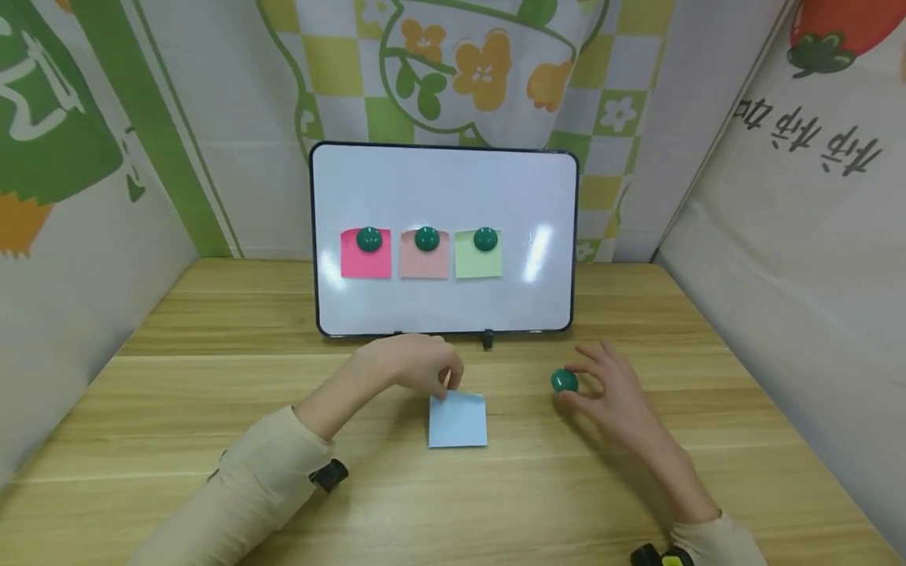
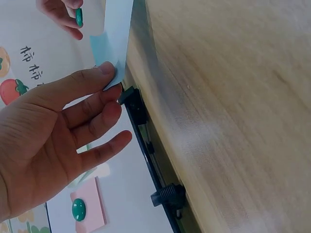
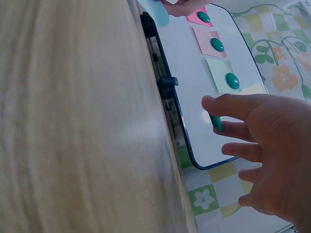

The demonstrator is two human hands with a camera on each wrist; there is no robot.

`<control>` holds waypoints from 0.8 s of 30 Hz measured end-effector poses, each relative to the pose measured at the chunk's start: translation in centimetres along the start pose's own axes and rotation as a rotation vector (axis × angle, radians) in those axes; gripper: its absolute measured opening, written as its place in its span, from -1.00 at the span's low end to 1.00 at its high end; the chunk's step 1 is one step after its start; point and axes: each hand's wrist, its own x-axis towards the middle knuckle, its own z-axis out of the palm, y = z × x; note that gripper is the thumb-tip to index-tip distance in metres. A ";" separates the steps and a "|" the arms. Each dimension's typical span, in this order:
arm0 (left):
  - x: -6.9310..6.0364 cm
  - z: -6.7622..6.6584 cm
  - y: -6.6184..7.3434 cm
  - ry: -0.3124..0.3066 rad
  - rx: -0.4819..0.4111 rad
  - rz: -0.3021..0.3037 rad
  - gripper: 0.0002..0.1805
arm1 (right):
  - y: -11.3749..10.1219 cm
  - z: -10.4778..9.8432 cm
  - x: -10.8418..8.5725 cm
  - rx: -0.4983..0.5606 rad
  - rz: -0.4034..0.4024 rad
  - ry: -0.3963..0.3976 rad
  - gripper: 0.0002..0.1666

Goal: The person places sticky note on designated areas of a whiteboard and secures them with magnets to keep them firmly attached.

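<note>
My left hand (image 1: 425,365) pinches the top edge of a light blue sticky note (image 1: 458,422) between thumb and index finger, as the left wrist view also shows. To the right, my right hand (image 1: 616,397) holds a round green magnet (image 1: 564,380) between thumb and index finger, the other fingers spread. Behind both hands stands a whiteboard (image 1: 446,189) with a dark frame. On it are a bright pink note (image 1: 366,266), a pale pink note (image 1: 425,266) and a pale green note (image 1: 478,265), each with a green magnet at its top.
The whiteboard rests on small black feet (image 1: 487,339) on a wooden table (image 1: 212,377). A patterned curtain (image 1: 602,118) hangs behind it, and printed cloth walls (image 1: 793,228) rise at both sides. A dark strap piece (image 1: 329,475) sits at my left sleeve.
</note>
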 end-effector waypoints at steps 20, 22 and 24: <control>1.4 -2.2 0.0 0.149 0.055 0.085 -0.87 | -2.4 0.0 2.1 -0.067 -0.221 0.159 -0.52; 1.5 -2.6 0.0 0.174 0.068 0.108 -0.86 | -2.7 0.0 2.3 -0.070 -0.246 0.171 -0.51; 1.8 -2.9 0.0 0.197 0.076 0.123 -0.85 | -2.9 0.0 2.4 -0.076 -0.271 0.185 -0.50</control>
